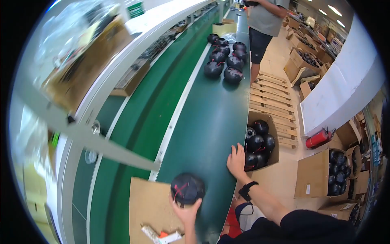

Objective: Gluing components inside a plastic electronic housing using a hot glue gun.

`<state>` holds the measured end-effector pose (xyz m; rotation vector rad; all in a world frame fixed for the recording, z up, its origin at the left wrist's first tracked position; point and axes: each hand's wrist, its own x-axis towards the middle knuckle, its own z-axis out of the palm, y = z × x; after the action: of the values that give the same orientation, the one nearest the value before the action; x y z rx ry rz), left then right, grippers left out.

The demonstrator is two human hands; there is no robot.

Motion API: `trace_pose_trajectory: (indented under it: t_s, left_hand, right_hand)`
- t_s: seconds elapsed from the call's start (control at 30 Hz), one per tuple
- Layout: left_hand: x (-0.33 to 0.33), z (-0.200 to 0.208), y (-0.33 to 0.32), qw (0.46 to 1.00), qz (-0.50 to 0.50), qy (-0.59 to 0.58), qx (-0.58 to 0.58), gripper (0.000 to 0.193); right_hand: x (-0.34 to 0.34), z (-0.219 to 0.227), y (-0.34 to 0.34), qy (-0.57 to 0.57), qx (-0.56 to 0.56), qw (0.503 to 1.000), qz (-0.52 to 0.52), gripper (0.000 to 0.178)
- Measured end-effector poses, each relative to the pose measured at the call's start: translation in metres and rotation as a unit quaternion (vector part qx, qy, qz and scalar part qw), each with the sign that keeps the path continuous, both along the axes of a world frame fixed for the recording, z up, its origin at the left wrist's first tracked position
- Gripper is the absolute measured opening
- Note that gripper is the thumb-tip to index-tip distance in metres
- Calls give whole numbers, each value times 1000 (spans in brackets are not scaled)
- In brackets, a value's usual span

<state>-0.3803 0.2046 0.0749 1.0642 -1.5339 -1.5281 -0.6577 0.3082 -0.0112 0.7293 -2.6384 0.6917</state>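
My left hand (186, 211) grips a black round housing (188, 189) by its near side, with a red wire showing on it. The housing is over the edge between a cardboard sheet (150, 191) and the dark green bench top (203, 126). My right hand (237, 162) holds nothing, its fingers apart at the bench's right edge. Right beside it stands an open cardboard box (273, 154) with several black round housings (256, 143) inside. A white tool with an orange part (161, 236) lies on the cardboard sheet, partly cut off by the frame's lower rim.
Farther along the bench sit several black housings (232, 74) with red wires. A green conveyor belt (150, 105) runs on the left, crossed by a white frame bar (113, 150). A person (264, 24) stands by a wooden pallet (272, 103). Filled boxes (313, 175) and a fire extinguisher (319, 139) are right.
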Motion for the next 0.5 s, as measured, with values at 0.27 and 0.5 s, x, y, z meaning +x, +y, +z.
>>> trace_pose_trajectory:
  t_s: [0.27,0.5]
  left_hand:
    - [-339,-69,-74,981,85,-47,-170,113]
    - [-411,-44,-107,998,-9,55,-24,75]
  right_hand:
    - [-2,-12,-1,-94,35,995,-26,55]
    - [-10,-17,-10,-113,68,991,-10,55]
